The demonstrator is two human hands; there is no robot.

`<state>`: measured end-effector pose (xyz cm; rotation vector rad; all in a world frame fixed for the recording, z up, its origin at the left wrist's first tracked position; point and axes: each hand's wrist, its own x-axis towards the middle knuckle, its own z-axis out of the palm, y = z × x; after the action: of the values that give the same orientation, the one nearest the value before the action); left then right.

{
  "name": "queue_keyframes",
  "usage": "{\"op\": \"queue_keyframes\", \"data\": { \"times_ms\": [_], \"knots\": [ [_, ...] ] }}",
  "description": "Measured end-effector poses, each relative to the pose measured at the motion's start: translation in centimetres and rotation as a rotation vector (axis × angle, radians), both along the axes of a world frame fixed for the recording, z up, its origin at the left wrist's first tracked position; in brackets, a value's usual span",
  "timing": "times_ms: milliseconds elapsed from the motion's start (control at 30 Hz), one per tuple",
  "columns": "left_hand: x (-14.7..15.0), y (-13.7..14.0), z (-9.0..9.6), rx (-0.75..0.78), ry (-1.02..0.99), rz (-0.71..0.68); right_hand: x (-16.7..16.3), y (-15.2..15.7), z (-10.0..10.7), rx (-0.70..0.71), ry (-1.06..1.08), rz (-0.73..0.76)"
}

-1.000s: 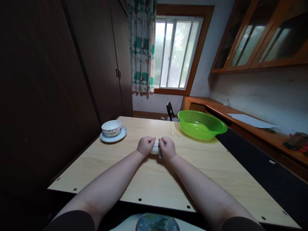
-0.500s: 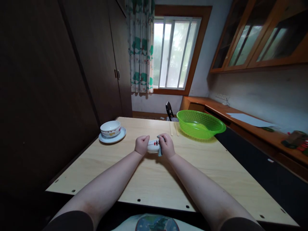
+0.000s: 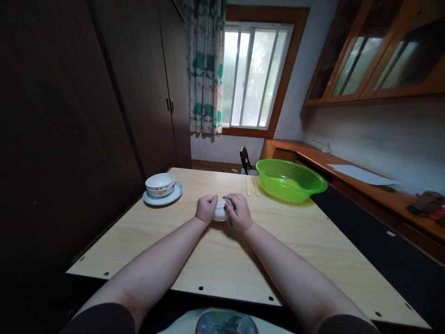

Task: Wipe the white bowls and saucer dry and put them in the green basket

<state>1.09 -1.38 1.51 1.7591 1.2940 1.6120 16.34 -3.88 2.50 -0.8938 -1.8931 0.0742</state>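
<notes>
A small white bowl [image 3: 220, 212] is held tilted between my two hands, just above the table. My left hand [image 3: 206, 208] is closed on its left rim, thumb on top. My right hand [image 3: 240, 212] presses a grey-blue cloth [image 3: 230, 203] against the right side of the bowl, the fingers folded over the cloth. Much of the bowl and the cloth is hidden by my fingers. To the left, stacked white bowls [image 3: 160, 183] with a printed pattern stand on a pale plate [image 3: 149, 199].
The light wooden table [image 3: 139, 246] has small slots along its near edge. A green plastic basin [image 3: 292, 181] stands at the far right, with light chopsticks [image 3: 248, 186] beside it. Beyond are a dark folding chair [image 3: 245, 158] and a brown side desk [image 3: 351, 181].
My right hand with the cloth has shifted on the bowl, its fingers now reaching further over the rim. The bowl's red printed figures are now mostly covered. My left hand keeps its hold.
</notes>
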Motion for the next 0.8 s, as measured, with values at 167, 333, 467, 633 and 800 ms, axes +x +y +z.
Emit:
{"op": "queue_keyframes", "data": {
  "times_ms": [167, 333, 467, 633, 800],
  "knots": [
    [0.0, 0.0, 0.1, 0.018, -0.007, -0.01, -0.1, 0.2, -0.2, -0.028, 0.048, -0.013],
    [-0.1, 0.1, -0.2, -0.011, -0.074, -0.029, -0.3, 0.5, -0.3, -0.054, 0.131, -0.03],
    [-0.1, 0.1, -0.2, -0.026, -0.116, -0.027, -0.3, 0.9, -0.5, -0.093, 0.225, -0.029],
    [-0.1, 0.0, 0.0, -0.055, -0.171, -0.022, -0.3, 1.6, -1.0, -0.18, 0.354, -0.028],
    [0.1, 0.1, -0.1, -0.066, -0.138, -0.005, -0.4, 1.4, -0.8, -0.176, 0.379, -0.041]
  ]
}}
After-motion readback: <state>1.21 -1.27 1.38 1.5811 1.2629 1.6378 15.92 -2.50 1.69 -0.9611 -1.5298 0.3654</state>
